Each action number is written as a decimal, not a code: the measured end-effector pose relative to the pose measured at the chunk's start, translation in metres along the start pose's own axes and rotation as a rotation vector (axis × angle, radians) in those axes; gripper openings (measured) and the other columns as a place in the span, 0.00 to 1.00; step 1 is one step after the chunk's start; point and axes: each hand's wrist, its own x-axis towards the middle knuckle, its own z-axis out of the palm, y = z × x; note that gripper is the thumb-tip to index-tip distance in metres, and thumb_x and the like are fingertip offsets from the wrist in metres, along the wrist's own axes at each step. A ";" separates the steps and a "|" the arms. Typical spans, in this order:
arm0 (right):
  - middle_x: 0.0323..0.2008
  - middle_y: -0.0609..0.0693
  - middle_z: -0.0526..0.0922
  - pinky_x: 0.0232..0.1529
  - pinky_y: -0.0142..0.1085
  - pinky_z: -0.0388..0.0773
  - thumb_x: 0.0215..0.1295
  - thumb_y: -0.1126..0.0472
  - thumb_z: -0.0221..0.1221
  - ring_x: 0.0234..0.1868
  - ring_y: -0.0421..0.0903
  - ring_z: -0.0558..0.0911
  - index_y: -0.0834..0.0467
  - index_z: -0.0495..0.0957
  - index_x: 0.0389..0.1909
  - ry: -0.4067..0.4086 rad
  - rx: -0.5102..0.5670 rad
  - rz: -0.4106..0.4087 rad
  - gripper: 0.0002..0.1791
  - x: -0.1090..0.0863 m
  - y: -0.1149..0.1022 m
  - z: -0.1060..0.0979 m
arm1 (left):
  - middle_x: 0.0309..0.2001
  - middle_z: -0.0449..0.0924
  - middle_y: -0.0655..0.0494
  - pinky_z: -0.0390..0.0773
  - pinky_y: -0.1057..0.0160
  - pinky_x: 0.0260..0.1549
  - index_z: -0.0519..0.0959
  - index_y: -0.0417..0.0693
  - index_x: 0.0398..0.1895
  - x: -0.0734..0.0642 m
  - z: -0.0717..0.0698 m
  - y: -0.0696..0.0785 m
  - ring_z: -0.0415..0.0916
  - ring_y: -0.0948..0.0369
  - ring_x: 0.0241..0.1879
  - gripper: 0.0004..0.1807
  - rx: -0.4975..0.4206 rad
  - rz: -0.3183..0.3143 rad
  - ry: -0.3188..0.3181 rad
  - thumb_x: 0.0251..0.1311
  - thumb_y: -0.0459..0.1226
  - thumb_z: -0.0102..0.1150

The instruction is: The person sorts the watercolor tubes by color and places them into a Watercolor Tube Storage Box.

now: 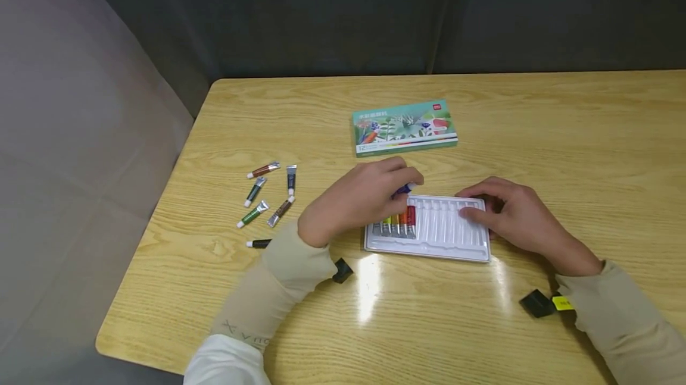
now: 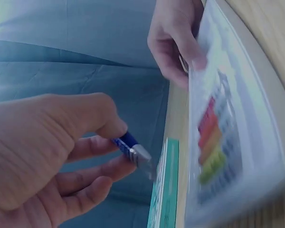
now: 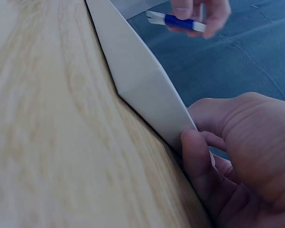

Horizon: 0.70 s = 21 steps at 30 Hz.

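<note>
My left hand [image 1: 364,191] pinches a blue paint tube [image 3: 176,21] between thumb and fingers, just above the left part of a white plastic tray [image 1: 455,253]. In the left wrist view the tube's silver crimped end points away from the palm. Several paint tubes [image 1: 411,218], among them red, orange and yellow-green ones, lie side by side in the tray's left slots, partly hidden by my left hand in the head view. At the tray's right edge, my right hand [image 1: 517,215] grips the rim, thumb on top and fingers at the outer side.
Behind the tray lies a green paint box [image 1: 404,129] with a floral print. To the left, several loose tubes are scattered, including a brown-red one [image 1: 262,170], a green one [image 1: 253,214] and a black one [image 1: 259,244] partly covered by my left sleeve [image 1: 289,266].
</note>
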 end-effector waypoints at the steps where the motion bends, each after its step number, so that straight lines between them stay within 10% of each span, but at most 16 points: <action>1: 0.39 0.48 0.83 0.26 0.30 0.71 0.66 0.56 0.70 0.28 0.37 0.72 0.50 0.87 0.51 0.002 0.002 -0.005 0.13 0.000 0.000 0.000 | 0.49 0.81 0.55 0.74 0.68 0.37 0.81 0.50 0.61 0.003 0.002 0.002 0.72 0.63 0.36 0.17 -0.003 0.012 0.012 0.71 0.35 0.58; 9: 0.39 0.48 0.83 0.27 0.30 0.70 0.64 0.57 0.71 0.29 0.36 0.71 0.50 0.87 0.51 0.006 -0.006 -0.007 0.14 0.001 0.000 0.001 | 0.51 0.83 0.55 0.74 0.70 0.36 0.81 0.50 0.60 0.011 0.011 0.005 0.75 0.63 0.36 0.16 -0.033 0.041 0.002 0.72 0.37 0.56; 21: 0.38 0.49 0.83 0.29 0.29 0.67 0.64 0.57 0.72 0.30 0.36 0.70 0.52 0.87 0.52 0.015 -0.028 -0.031 0.15 0.001 0.003 0.000 | 0.55 0.86 0.54 0.81 0.73 0.47 0.81 0.45 0.58 0.019 0.032 -0.004 0.85 0.65 0.46 0.15 -0.313 0.053 0.092 0.70 0.37 0.61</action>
